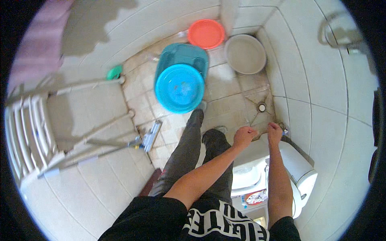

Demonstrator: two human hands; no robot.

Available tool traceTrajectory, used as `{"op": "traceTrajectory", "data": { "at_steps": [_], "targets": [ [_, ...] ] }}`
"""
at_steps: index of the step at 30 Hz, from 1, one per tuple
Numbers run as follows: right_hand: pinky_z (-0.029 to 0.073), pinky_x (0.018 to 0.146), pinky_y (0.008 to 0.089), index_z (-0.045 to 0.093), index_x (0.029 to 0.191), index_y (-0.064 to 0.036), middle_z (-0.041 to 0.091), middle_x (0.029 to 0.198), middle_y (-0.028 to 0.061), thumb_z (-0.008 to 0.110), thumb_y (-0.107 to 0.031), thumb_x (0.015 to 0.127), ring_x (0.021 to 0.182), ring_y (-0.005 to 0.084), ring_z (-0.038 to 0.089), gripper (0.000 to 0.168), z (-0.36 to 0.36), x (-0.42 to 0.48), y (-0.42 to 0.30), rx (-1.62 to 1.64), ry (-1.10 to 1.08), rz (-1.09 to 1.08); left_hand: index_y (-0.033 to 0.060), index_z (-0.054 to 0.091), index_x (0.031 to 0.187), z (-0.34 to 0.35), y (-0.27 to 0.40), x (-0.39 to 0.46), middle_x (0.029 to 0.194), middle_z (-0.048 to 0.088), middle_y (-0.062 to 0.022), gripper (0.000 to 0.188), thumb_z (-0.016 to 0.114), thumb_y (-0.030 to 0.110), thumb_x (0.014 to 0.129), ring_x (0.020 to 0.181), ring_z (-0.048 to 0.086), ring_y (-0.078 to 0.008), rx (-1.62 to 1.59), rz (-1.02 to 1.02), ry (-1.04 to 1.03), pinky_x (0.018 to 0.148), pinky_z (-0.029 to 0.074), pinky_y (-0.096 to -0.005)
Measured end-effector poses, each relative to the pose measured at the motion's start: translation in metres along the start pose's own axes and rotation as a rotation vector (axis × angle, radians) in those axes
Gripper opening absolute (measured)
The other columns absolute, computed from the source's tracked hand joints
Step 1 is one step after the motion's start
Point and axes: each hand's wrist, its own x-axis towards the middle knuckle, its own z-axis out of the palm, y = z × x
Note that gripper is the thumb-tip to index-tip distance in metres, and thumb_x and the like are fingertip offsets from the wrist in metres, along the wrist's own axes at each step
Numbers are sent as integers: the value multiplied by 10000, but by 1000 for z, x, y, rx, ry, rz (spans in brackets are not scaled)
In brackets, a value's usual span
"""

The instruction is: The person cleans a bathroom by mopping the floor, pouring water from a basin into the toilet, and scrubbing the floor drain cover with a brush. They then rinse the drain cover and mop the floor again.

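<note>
My left hand (245, 137) is held over the tiled floor beside a white fixture that looks like a toilet (253, 155). Its fingers are curled inward. A short gap to the right, my right hand (274, 132) is raised near the wall, fingers bent and close together. Whether either hand pinches something thin is too blurred to tell. Just beyond the hands, a round floor drain (261, 107) sits in the tiles. Close to the right hand, a small metal fitting (284, 129) is partly hidden at the wall's foot.
A blue basin (181, 89) rests on a larger teal tub (184, 51) by my foot. Farther back are a red basin (206, 33) and a grey-beige tub (245, 54). A squeegee-like mop (152, 137) and a white rack (30, 132) are at left. White tiled walls (325, 81) enclose the space.
</note>
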Motion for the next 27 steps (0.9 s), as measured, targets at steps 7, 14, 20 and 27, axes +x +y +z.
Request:
{"op": "traceTrajectory", "data": {
  "at_steps": [7, 14, 20, 27],
  "targets": [
    [473, 699, 302, 602, 788, 1, 627, 744, 83, 653, -24, 720, 694, 186, 581, 89, -46, -82, -90, -343, 8, -176, 51, 624, 800, -95, -16, -101, 759, 645, -139, 174, 621, 225, 801, 713, 629, -311, -54, -35, 303, 631, 477, -405],
    [475, 672, 284, 597, 790, -4, 635, 850, 73, 695, -145, 800, 692, 151, 576, 172, -80, -152, -97, 32, 33, -339, 63, 705, 844, -257, -165, -186, 798, 675, -159, 216, 636, 267, 830, 756, 657, -296, -32, 92, 516, 701, 497, -368],
    [420, 583, 250, 598, 715, -51, 563, 644, -3, 750, -304, 780, 593, 103, 488, 302, -61, -267, -135, -45, 121, -142, -34, 616, 929, -453, -373, -349, 835, 632, -125, 527, 730, 449, 751, 815, 588, -239, -272, -103, 1063, 768, 459, -376],
    [445, 597, 247, 635, 898, -56, 597, 759, 5, 677, -246, 833, 669, 103, 541, 204, -62, -381, -208, -26, -42, -75, -43, 565, 1113, -708, -374, -485, 1108, 599, -157, 637, 763, 440, 748, 1055, 553, -242, -302, 64, 1331, 935, 410, -349]
  ]
}}
